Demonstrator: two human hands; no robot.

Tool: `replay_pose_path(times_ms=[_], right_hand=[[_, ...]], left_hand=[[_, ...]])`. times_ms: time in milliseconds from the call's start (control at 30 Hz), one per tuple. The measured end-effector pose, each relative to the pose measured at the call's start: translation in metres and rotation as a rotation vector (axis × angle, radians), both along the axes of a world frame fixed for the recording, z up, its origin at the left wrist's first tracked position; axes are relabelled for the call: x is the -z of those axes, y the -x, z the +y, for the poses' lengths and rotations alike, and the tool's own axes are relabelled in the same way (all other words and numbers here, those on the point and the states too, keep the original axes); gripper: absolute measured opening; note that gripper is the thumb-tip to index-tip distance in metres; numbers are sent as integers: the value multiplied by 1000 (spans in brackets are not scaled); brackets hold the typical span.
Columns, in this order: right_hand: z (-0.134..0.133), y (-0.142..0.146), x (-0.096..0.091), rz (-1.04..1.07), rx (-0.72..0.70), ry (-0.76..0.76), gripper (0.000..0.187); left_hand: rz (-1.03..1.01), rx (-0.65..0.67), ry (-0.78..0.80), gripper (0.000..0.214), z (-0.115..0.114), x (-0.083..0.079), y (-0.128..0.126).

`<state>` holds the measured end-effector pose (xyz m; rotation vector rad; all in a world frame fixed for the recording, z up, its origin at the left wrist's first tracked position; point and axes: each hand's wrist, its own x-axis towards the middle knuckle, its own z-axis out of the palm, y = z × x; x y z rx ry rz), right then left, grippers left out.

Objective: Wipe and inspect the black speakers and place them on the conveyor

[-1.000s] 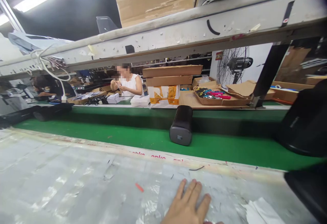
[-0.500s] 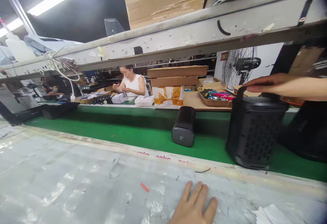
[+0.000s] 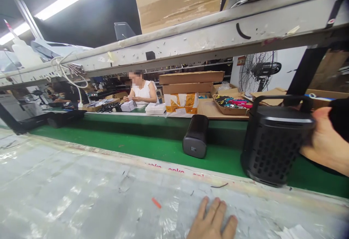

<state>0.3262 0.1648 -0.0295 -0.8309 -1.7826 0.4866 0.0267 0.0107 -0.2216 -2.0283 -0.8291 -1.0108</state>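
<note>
My left hand [image 3: 212,221] lies flat at the bottom of the view, fingers spread on a plastic-covered work table [image 3: 81,195], holding nothing. At the right edge, my right hand [image 3: 324,141] presses against the side of a black cylindrical speaker [image 3: 272,148]. This speaker has a perforated grille and a top handle, and it stands upright on a green conveyor belt [image 3: 136,144]. A smaller black cylindrical speaker [image 3: 195,136] sits on the belt to its left, slightly tilted. Part of my right hand is hidden by a dark object.
A grey metal rail [image 3: 191,43] runs overhead. Beyond the belt, a seated person [image 3: 141,92] handles white packages, and another person [image 3: 68,93] works further left. Stacked cardboard boxes [image 3: 188,86], a tray of colourful items [image 3: 230,106] and a standing fan [image 3: 257,73] are there too.
The large speaker arrived on the belt at right, carried by my right hand. That hand has moved from the handle to the speaker's right side. My left hand has stayed flat.
</note>
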Motion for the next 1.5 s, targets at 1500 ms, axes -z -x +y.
replay_pose_path(times_ms=[1500], right_hand=[[-43, 22, 91, -407, 141, -193, 64]], left_hand=[[-38, -1, 52, 22, 9, 19, -11]])
